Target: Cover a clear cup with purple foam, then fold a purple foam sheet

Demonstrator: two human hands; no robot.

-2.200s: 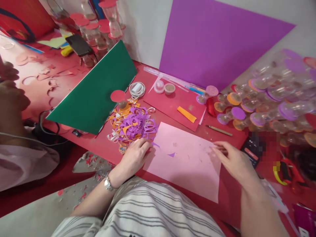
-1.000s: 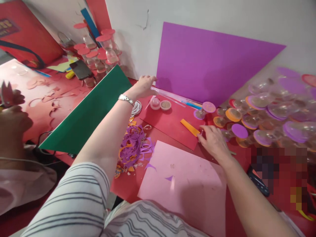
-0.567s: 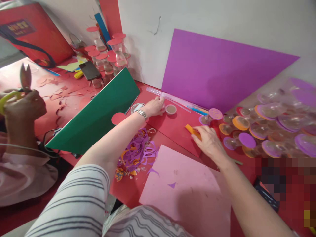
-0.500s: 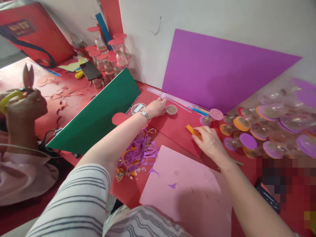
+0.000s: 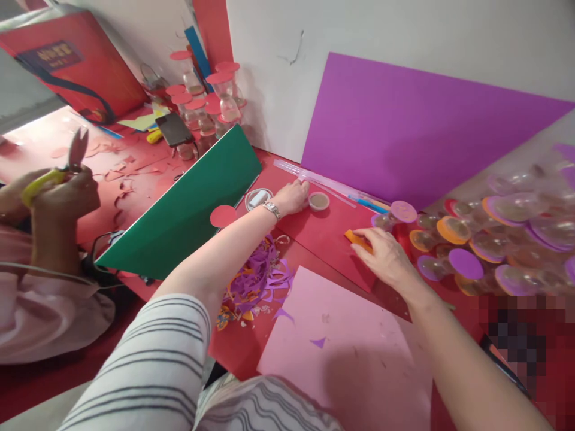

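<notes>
My left hand [image 5: 291, 196], a watch at its wrist, reaches over a red sheet [image 5: 327, 230] with its fingers bent and slightly apart. Just right of its fingertips sits a small round clear cup [image 5: 318, 202] holding brownish, sand-like grains; I cannot tell whether they touch. My right hand [image 5: 381, 251] grips a flat orange strip-like piece [image 5: 351, 236] low over the red sheet, its far part hidden by the fingers. Past the right hand, a bottle hourglass [image 5: 403, 212] with purple discs on its ends lies tilted.
Several hourglasses [image 5: 465, 263] with purple and orange ends crowd the right side. A green board [image 5: 193, 209] leans at left, purple scraps [image 5: 254, 275] below it. A pink sheet [image 5: 345, 359] lies nearest me. At far left, another person's hands [image 5: 74, 197] hold yellow-handled scissors [image 5: 78, 149].
The view has shifted slightly, moving the scene to the right. My hands stay by the cup and the orange piece. The other person's scissors have tilted to the right.
</notes>
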